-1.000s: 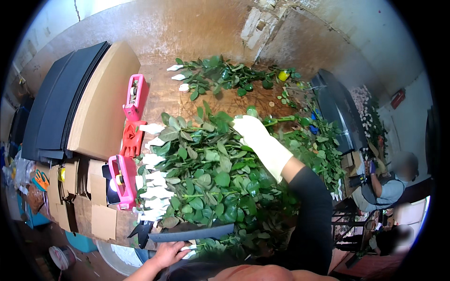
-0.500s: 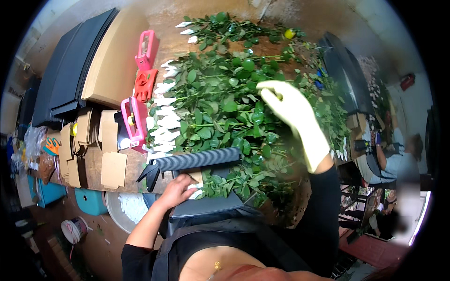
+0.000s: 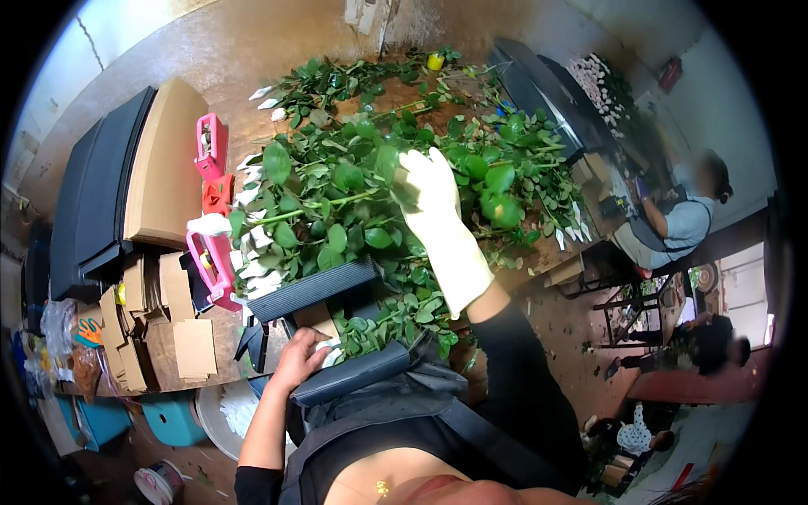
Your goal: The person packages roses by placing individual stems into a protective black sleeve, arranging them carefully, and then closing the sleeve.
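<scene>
One stem (image 3: 311, 208), gripped in the fingers of your right hand (image 3: 432, 187), runs leftward from them to its white tip (image 3: 209, 225); nearer you, your left hand (image 3: 300, 358) touches another tip (image 3: 332, 353), pinching or not I cannot tell.

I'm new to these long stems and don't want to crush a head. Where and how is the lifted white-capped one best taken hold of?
Probably by its green stem, well behind the white cap, coming from the right and closing across it. The cap points left, while the thin stem runs rightward to the gloved right hand, with leaves sticking out along it.
</scene>
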The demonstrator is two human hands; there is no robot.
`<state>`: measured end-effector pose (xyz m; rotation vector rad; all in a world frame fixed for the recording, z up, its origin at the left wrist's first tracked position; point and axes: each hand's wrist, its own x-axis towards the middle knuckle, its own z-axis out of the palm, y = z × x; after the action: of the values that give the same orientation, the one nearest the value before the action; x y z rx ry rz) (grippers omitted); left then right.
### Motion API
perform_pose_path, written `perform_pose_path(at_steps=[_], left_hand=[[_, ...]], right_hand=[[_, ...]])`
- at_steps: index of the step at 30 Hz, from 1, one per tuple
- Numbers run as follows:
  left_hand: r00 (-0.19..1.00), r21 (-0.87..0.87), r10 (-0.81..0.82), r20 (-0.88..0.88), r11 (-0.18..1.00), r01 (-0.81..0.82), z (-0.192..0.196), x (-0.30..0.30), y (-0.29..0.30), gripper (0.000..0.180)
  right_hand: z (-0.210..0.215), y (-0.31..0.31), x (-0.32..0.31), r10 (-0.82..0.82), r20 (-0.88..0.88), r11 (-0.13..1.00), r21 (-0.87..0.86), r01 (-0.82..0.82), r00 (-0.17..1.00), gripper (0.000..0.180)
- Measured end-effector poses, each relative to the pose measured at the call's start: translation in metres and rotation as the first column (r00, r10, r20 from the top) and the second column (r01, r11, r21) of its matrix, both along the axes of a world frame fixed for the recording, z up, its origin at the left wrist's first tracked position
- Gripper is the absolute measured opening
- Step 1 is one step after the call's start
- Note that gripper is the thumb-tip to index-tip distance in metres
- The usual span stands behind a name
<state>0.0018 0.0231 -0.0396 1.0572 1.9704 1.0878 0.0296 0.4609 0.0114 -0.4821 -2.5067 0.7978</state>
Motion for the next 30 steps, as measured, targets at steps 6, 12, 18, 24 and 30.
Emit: perform_pose_path(at_steps=[6,12,18,24,30], left_hand=[[0.999,-0.024,0.006,-0.035,1.000,-0.007,0.000,0.001,-0.012,0.025],[0.995,0.009,-0.015,-0.103,1.000,0.016,0.003,-0.001,-0.012,0.024],[0.997,-0.085,-0.076,-0.023,0.994,0.074,0.016,-0.002,0.009,0.024],[1.000,-0.058,0.025,0.005,0.998,-0.025,0.014,0.003,-0.013,0.025],[1.000,0.009,-0.014,-0.012,1.000,0.015,0.006,0.002,0.000,0.026]], right_hand=[[0.110,-0.057,0.019,0.199,-0.198,0.953,0.269,-0.142,0.960,0.018],[0.206,-0.022,-0.070,0.195,-0.297,0.951,0.291,-0.106,0.935,0.016],[0.228,0.011,-0.115,-0.289,0.076,0.467,0.881,0.072,0.954,0.031],[0.140,-0.084,-0.035,0.161,0.846,0.750,0.230,-0.621,0.508,0.033],[-0.012,-0.057,0.022,0.052,0.442,0.837,0.469,-0.281,0.895,0.026]])
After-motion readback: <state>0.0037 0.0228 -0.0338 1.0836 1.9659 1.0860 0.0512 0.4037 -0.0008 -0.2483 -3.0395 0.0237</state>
